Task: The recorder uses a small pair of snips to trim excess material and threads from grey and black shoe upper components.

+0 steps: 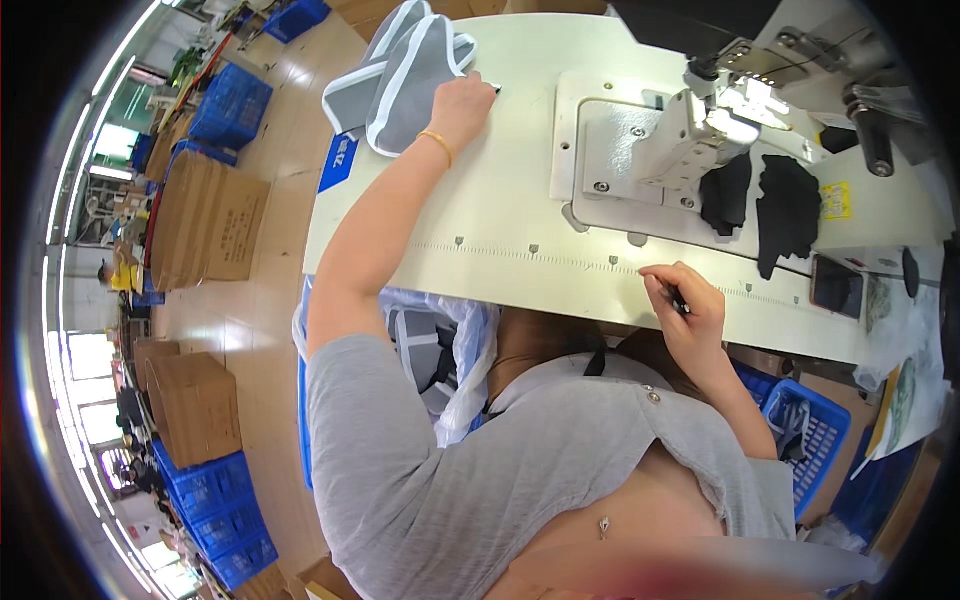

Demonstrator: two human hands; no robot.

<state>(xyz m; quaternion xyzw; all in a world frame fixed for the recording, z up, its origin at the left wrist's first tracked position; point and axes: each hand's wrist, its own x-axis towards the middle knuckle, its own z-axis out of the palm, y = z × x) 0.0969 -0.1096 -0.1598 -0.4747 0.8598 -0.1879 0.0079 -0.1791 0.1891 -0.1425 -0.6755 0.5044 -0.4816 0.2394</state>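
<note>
My left hand (pixel 463 112) reaches to the far left of the sewing table, its fingers curled beside a small pile of grey fabric pieces (pixel 408 90) with white bound edges. A small dark tip shows at those fingers; what they grip is mostly hidden. Near the table's front edge, my right hand (pixel 692 318) is closed around a small black object (pixel 678 298), its kind unclear. Ahead of that hand stands the sewing machine (pixel 672 150), its lamp lit. Two black cloth pieces (pixel 787 205) lie to the right of its needle area.
A phone (pixel 837 287) lies at the table's right end. Below the front edge hangs a plastic-lined blue bin (pixel 470 350) with more grey pieces. A blue basket (pixel 815 430) stands low right. Cardboard boxes (pixel 210 220) and blue crates (pixel 230 105) line the floor at left.
</note>
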